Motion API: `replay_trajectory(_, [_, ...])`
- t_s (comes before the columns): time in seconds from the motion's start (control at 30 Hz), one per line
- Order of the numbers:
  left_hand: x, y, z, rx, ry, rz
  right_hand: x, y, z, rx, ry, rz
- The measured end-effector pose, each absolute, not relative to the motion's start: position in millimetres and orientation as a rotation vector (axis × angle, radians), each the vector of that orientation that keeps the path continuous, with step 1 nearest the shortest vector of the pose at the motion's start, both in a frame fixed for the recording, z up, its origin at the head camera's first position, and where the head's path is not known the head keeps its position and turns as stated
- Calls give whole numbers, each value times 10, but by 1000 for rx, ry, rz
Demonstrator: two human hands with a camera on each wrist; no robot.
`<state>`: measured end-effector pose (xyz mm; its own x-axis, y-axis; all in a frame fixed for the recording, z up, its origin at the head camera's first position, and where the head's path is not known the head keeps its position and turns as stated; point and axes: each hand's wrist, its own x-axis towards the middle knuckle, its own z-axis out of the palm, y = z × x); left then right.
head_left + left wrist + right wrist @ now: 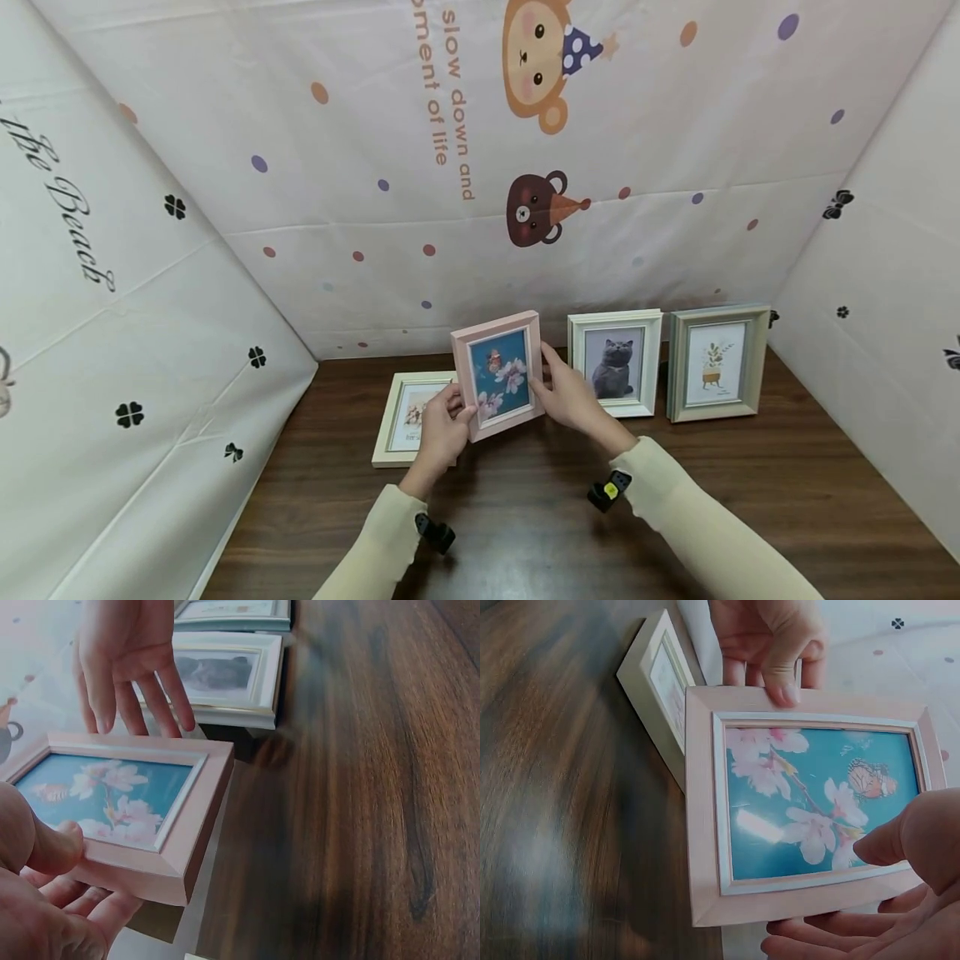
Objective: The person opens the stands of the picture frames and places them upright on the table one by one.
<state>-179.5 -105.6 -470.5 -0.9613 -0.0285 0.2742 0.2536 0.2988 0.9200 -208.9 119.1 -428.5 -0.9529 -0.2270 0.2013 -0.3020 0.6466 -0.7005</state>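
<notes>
A pink picture frame (534, 358) with pink blossoms and a butterfly on blue is held up, slightly tilted, between both hands. The left hand (444, 429) grips its left side, thumb on the front border and fingers behind. At the right side, the right hand (566, 392) has its thumb over the front and its fingers behind the edge; in the left wrist view these fingers look fairly straight. Behind the left hand stands a cream picture frame (384, 442), partly hidden by the hand and the pink frame.
To the right stand a white picture frame (637, 408) with a grey cat photo and a grey-green picture frame (678, 367) with a plant print. All are on a dark wooden table (540, 525), near a printed cloth backdrop (360, 308). Cloth sides rise left and right.
</notes>
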Motion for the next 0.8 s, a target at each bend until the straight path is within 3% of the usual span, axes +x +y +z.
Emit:
replay_trajectory(0.4, [-1882, -1009, -4702, -234, -2380, -1645, -2012, 1255, -4279, 410, -2751, 1264])
replay_trajectory(0.8, [-2089, -818, -4653, -72, -2493, -1466, -1965, 1315, -4267, 376, -2748, 1318])
